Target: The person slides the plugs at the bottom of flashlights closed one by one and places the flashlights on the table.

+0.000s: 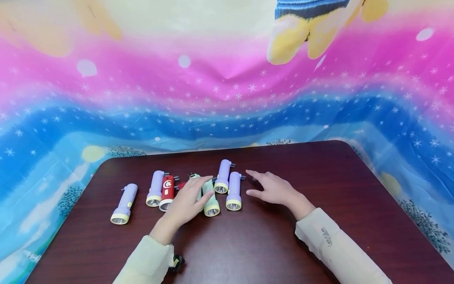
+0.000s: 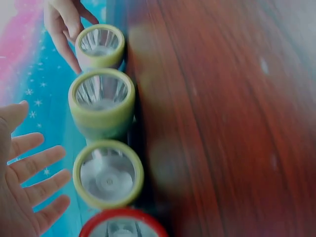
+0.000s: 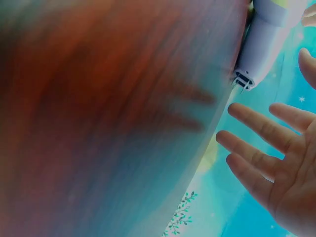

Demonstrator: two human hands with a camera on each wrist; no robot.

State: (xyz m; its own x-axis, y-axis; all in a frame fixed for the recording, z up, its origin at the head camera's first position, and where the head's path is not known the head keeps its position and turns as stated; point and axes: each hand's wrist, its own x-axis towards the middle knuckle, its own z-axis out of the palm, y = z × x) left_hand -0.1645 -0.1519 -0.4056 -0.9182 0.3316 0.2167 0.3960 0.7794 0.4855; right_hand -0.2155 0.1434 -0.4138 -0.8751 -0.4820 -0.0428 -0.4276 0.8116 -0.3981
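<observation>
Several small flashlights with fold-out plug prongs lie on the dark table. My left hand [image 1: 185, 203] hovers over the middle of the row, fingers spread and holding nothing. It partly hides a red flashlight [image 1: 168, 187] and the green flashlights, one of which [image 1: 210, 197] shows beside the thumb. To the right, my right hand [image 1: 274, 190] hangs with loosely extended fingers. Its fingertips are near the prongs of a lilac flashlight [image 1: 234, 189], apart from it in the right wrist view. Another lilac flashlight [image 1: 223, 175] lies just behind that one.
A lilac flashlight [image 1: 124, 204] lies apart at the left, and another [image 1: 155, 188] sits beside the red one. The dark wood table [image 1: 337, 173] has rounded back corners. A colourful printed cloth [image 1: 227, 94] hangs behind it. A black object [image 1: 177, 262] shows by the left cuff.
</observation>
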